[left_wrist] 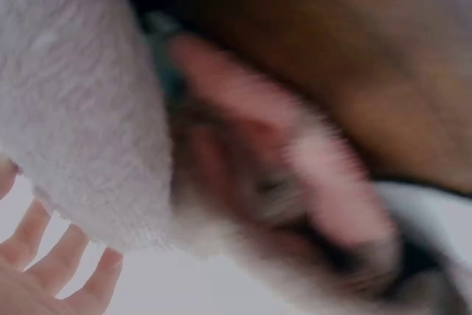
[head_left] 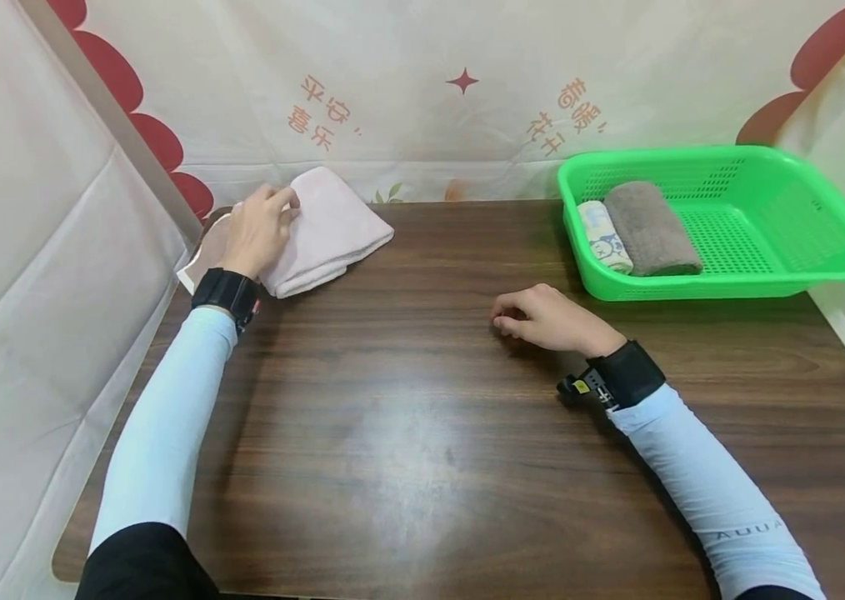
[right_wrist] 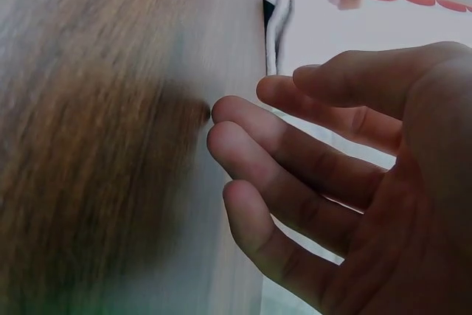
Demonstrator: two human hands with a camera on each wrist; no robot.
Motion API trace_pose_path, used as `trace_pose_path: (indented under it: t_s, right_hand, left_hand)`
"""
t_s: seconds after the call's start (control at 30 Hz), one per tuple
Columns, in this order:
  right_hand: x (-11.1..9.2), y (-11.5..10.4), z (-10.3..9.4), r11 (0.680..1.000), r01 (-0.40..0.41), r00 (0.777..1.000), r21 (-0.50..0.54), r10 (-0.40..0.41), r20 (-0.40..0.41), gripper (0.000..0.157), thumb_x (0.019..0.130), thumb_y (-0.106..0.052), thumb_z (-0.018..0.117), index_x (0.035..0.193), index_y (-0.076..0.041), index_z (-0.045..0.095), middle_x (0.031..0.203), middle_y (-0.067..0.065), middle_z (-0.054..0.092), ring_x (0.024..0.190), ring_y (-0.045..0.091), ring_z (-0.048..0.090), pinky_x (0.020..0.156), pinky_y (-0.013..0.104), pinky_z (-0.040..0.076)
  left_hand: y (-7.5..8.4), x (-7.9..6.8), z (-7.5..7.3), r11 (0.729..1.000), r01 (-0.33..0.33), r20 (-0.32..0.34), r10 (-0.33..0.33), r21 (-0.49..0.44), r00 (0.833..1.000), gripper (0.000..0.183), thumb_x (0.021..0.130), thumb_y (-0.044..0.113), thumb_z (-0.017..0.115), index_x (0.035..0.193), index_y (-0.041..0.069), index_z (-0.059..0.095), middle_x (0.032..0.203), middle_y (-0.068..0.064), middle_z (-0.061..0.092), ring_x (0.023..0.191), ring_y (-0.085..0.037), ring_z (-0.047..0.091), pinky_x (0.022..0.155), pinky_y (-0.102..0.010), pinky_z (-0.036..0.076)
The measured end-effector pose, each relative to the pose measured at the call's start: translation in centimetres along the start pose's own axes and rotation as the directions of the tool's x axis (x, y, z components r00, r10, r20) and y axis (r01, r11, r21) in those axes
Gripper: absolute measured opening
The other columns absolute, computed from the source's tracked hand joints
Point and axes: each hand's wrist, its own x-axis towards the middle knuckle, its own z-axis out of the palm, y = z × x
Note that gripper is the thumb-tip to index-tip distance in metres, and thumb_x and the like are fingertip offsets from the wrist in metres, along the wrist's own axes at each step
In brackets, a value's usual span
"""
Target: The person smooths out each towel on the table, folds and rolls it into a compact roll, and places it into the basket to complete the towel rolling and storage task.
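1. At the far right corner of the tabletop (head_left: 392, 467), a green basket (head_left: 730, 287) with perforated walls is placed.
2. In the basket, two rolled or folded cloths are held at its left end: a grey towel (head_left: 651, 229) and, beside it against the left wall, a smaller white patterned cloth (head_left: 604, 237). To their right, the perforated floor is exposed.
3. Near the far left corner of the tabletop, a folded pale pink cloth (head_left: 332, 229) is laid, with a beige cloth (head_left: 211, 250) seen to its left, partly covered by the left hand (head_left: 257, 229).
4. The left hand is held over these cloths; in the left wrist view its fingers are spread at the pale pink cloth's edge, and the grip is seen as loose.
5. The right hand (head_left: 553, 319) is poised near the basket's front left corner, its fingers loosely bent, with nothing grasped.
6. The tabletop is backed by a white printed curtain (head_left: 407, 108).
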Motion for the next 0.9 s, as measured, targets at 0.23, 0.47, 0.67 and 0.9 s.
trace_pose_path:
  t_s: [0.23,0.47,0.67,0.9]
  right_hand:
    - [0.1,-0.1,-0.2,1.000,-0.008,1.000,0.007,0.008,0.002,0.014,0.103,-0.019,0.063,0.108,-0.015,0.075,0.080,-0.003,0.069,0.068,0.012,0.058,0.065,0.030,0.047]
    - [0.0,-0.2,-0.4,1.000,0.003,0.998,0.012,-0.002,-0.058,0.017,0.104,-0.018,0.061,0.113,-0.012,0.074,0.090,0.000,0.074,0.075,0.012,0.061,0.071,0.032,0.050]
    - [-0.5,-1.0,-1.5,0.995,0.039,0.961,0.091,-0.012,-0.276,0.020,0.104,-0.018,0.061,0.120,-0.011,0.071,0.106,0.005,0.076,0.088,0.013,0.068,0.077,0.028,0.054]
    - [-0.4,-1.8,-2.0,0.956,0.106,0.954,0.273,-0.021,-0.298,0.040,0.102,-0.016,0.062,0.140,-0.011,0.054,0.139,0.010,0.062,0.121,0.029,0.065,0.099,0.046,0.054]
  left_hand:
    - [4.9,1.9,-4.6,0.988,-0.110,-0.242,0.081,-0.109,0.967,0.020,0.104,0.023,0.060,0.109,0.006,0.068,0.116,-0.016,0.069,0.098,-0.039,0.066,0.077,-0.054,0.051]
    - [12.1,2.0,-8.5,0.934,-0.350,-0.396,0.296,-0.070,0.869,0.021,0.106,0.023,0.056,0.106,0.007,0.070,0.115,-0.013,0.073,0.096,-0.034,0.069,0.074,-0.050,0.054]
    - [17.9,-0.2,-8.9,0.809,-0.585,-0.423,0.515,-0.048,0.746,0.023,0.108,0.018,0.052,0.104,0.005,0.072,0.107,-0.012,0.075,0.094,-0.031,0.071,0.078,-0.045,0.056]
    - [21.0,-3.4,-5.7,0.656,-0.741,-0.299,0.686,-0.141,0.664,0.015,0.104,0.013,0.058,0.105,0.009,0.072,0.106,-0.009,0.076,0.090,-0.025,0.072,0.079,-0.038,0.059]
